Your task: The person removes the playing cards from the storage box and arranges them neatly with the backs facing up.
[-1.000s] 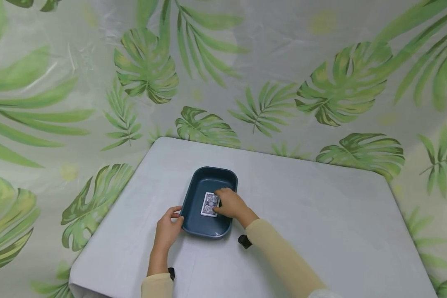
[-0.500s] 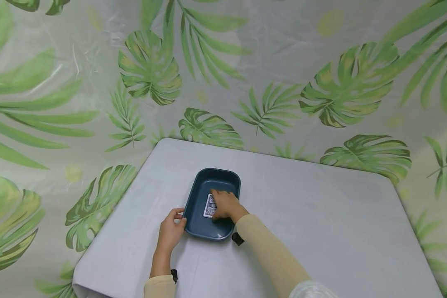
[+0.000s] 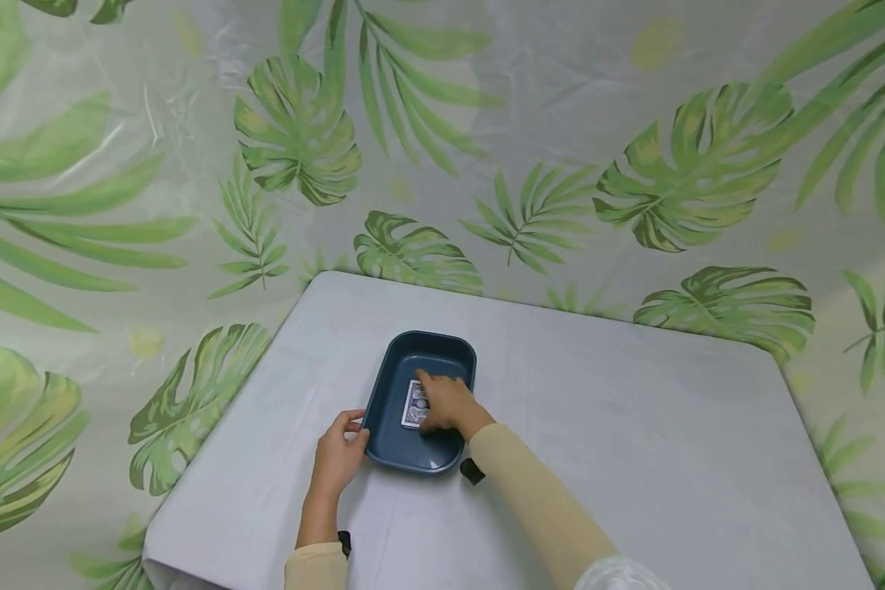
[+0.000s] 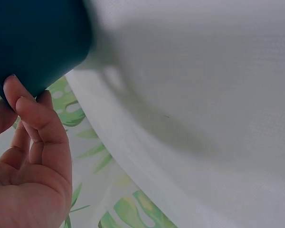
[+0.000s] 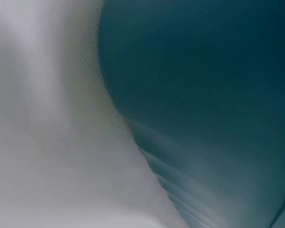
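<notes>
A dark blue rectangular tray [image 3: 401, 451] stands on the white-covered table. In it lies a playing card [image 3: 411, 412], patterned back up; whether it is one card or a stack I cannot tell. My left hand [image 3: 337, 461] pinches the tray's rim at the near left, and the left wrist view shows the fingers [image 4: 42, 123] curled against the tray wall [image 4: 38, 42]. Reaching over the right side, my right hand [image 3: 450, 405] spans the card with thumb and finger at its two short ends, covering its right part. Only the tray's outside [image 5: 194, 95] shows in the right wrist view.
The white tablecloth [image 3: 619, 426] spreads widely to the right of the tray. Behind the table hangs a leaf-printed sheet [image 3: 546, 98]. A black wrist device [image 3: 472, 471] sits beside the tray's near right corner.
My right hand has moved left over the card and covers more of it, its thumb and finger now at the card's ends. The left hand keeps its hold on the rim.
</notes>
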The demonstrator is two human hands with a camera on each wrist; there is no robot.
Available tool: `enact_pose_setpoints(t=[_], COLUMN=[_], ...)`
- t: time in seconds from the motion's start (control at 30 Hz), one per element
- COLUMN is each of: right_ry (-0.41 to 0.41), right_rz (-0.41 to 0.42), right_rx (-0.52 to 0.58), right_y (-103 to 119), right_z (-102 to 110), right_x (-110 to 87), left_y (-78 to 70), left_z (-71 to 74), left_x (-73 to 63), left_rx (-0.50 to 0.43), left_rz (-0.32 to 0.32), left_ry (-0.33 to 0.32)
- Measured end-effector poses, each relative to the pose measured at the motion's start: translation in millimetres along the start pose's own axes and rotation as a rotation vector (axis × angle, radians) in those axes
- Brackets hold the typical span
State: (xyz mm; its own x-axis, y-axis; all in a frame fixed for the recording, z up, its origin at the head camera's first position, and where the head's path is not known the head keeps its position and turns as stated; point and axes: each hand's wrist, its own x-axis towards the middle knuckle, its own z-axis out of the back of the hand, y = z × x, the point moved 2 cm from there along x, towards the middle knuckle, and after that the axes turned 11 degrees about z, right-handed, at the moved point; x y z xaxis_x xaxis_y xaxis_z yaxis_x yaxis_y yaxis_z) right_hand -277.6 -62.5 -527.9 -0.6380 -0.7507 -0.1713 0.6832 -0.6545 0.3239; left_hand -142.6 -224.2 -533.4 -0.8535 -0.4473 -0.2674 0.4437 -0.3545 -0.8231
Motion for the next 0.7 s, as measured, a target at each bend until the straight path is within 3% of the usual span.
enact_pose_setpoints(t=[0.33, 0.53, 0.7], right_ry=[-0.039, -0.097, -0.164], right_rz=[0.026, 0.063, 0.058], right_rx=[0.008, -0.047, -0.019], right_y=[-3.6, -10.9, -20.9], right_z=[8.9, 33.8, 61.6], right_x=[-6.0, -25.4, -47.3], left_y=[-1.1, -3.0, -4.4], left_z=[0.7, -0.4, 2.0], left_x=[-2.3, -4.6, -7.1], left_rx=[-0.001, 0.015, 0.030], left_rz=[-0.008, -0.015, -0.009], left_ry=[0.004, 0.015, 0.018])
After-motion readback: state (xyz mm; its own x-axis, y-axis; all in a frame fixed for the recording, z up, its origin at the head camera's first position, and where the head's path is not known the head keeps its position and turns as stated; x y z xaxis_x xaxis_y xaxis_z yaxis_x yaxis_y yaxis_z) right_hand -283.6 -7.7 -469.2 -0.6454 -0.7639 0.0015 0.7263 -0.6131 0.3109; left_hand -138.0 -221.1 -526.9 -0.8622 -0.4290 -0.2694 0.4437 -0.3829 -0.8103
